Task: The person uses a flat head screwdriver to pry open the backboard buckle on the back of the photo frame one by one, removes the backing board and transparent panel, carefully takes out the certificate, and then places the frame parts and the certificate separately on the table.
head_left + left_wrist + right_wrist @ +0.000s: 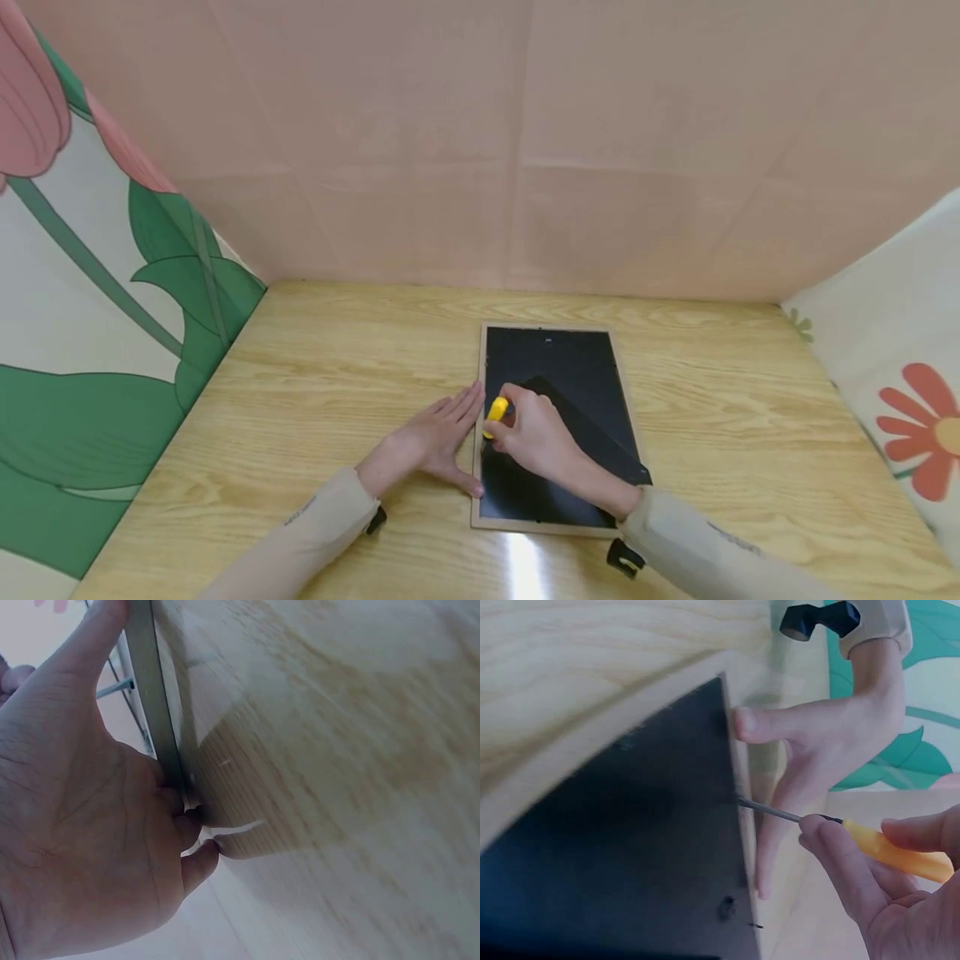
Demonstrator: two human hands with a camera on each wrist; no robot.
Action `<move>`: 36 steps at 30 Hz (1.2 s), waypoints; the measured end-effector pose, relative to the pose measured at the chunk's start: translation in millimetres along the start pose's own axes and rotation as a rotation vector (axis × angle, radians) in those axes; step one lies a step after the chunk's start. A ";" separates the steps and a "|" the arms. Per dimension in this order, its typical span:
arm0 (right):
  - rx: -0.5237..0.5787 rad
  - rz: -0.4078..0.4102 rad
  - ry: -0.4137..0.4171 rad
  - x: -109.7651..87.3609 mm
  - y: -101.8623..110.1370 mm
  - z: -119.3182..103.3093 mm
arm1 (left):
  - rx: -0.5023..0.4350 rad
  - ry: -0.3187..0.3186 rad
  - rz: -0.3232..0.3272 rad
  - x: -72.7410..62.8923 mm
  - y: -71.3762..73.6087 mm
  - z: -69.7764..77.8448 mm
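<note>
A picture frame [551, 507] lies face down, its black backing [645, 817] bordered by a light wood rim [478, 512]. Over the backing, my right hand [540, 433] grips the yellow handle of a screwdriver [900, 855]. Its thin metal shaft [772, 811] reaches to the seam between backing and rim on the left side, as the right wrist view shows. My left hand [442, 437] rests along the outside of that same side, thumb spread from the straight fingers. In the left wrist view its thumb and fingers touch the rim's outer edge [154, 690].
A black stand leg [592, 429] slants across the backing, partly under my right forearm. Small metal tabs [727, 907] sit along the backing's edge. The wood-grain table [360, 350] meets a pink cloth wall [420, 167] behind and printed cloths [922, 333] at both sides.
</note>
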State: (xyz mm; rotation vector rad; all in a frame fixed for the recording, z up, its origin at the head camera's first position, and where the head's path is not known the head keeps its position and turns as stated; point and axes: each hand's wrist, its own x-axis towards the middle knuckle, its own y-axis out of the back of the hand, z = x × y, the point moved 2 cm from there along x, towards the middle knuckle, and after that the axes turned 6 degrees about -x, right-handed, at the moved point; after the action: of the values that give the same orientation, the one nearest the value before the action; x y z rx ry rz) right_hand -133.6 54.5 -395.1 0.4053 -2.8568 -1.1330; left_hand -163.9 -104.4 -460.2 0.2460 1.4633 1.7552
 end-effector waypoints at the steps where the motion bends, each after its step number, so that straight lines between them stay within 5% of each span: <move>1: -0.016 -0.004 0.011 1.3 -0.1 -1.8 | -0.005 0.004 -0.002 -0.4 0.4 0.1; 6: -0.031 -0.036 0.020 5.3 1.9 -4.0 | -0.044 0.010 -0.018 -1.1 1.5 0.9; 16: 0.133 -0.084 -0.035 4.5 33.3 25.3 | -0.042 -0.028 0.007 1.3 3.1 3.8; 21: 0.283 -0.131 0.072 -6.6 63.0 71.3 | -0.065 -0.061 0.018 0.3 2.0 -1.1; 29: 0.392 -0.245 0.168 -28.6 82.4 167.3 | -0.093 -0.165 0.004 24.4 17.4 -19.0; 33: 0.437 -0.241 0.151 -36.9 79.8 183.5 | -0.066 -0.182 0.025 31.7 24.7 -21.8; 36: 0.449 -0.226 0.169 -43.0 78.5 184.1 | -0.061 -0.154 0.071 24.7 24.3 -11.4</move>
State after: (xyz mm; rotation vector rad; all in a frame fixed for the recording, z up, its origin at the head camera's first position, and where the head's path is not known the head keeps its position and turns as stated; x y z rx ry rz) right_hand -134.4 243.3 -474.1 0.8164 -2.9457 -0.4314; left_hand -198.0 -95.6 -450.5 0.3964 1.3034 1.7928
